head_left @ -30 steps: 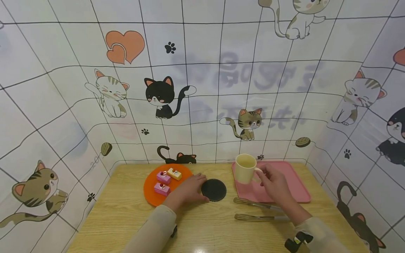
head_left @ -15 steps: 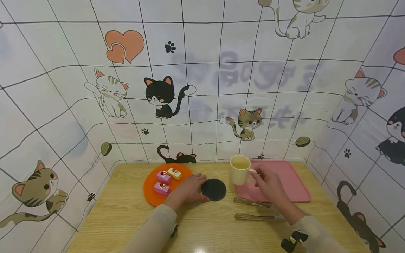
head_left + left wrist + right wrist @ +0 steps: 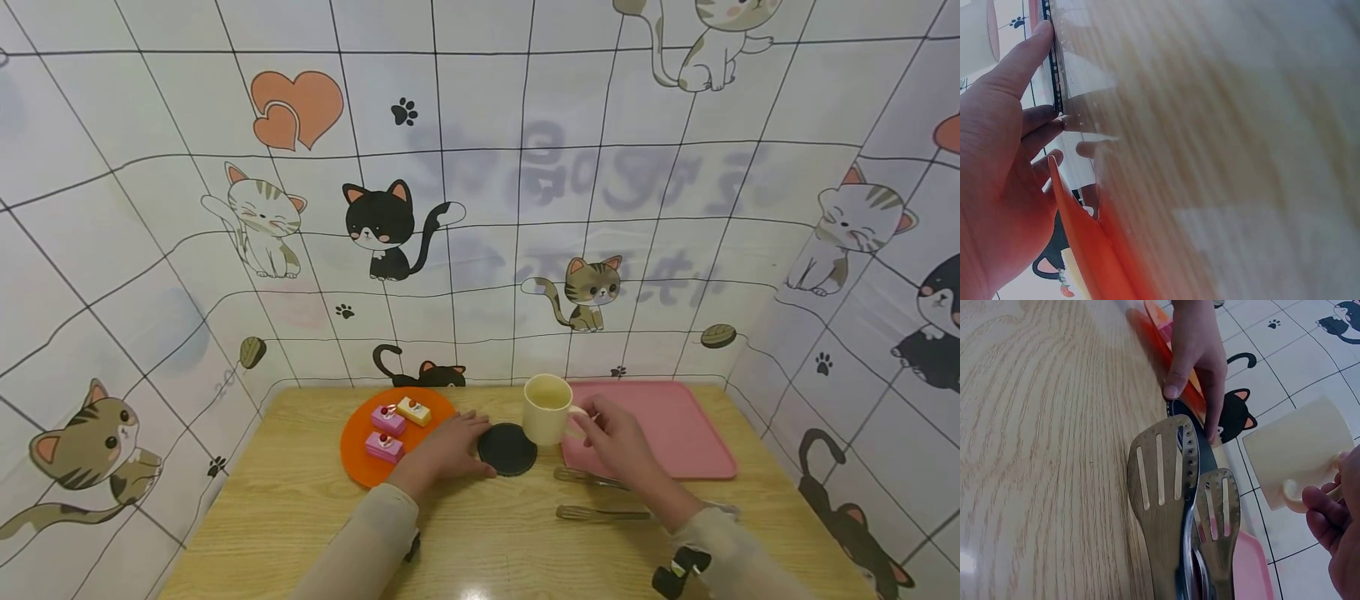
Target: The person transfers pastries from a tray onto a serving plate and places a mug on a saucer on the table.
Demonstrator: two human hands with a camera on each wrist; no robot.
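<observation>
My right hand (image 3: 617, 437) pinches the handle of a pale yellow mug (image 3: 546, 410), held upright. In the right wrist view the mug (image 3: 1300, 456) hangs clear above the table. In the head view its left side overlaps the right edge of a round black coaster (image 3: 504, 451). My left hand (image 3: 448, 450) rests at the coaster's left side. Its thumb and fingers touch the rim with the fingers fairly straight, as the left wrist view shows up close around the coaster's edge (image 3: 1055, 78).
An orange plate (image 3: 356, 462) with several small toy cakes (image 3: 385, 447) lies beside the left hand. A pink tray (image 3: 678, 429) stands at the right. Two metal serving utensils with slotted heads (image 3: 603, 514) lie in front of it, partly under my right arm. A cat-print wall (image 3: 480, 200) encloses the table.
My right hand has carried the mug left and slightly toward me, from over the pink tray to the coaster's right edge. The left hand stays at the coaster.
</observation>
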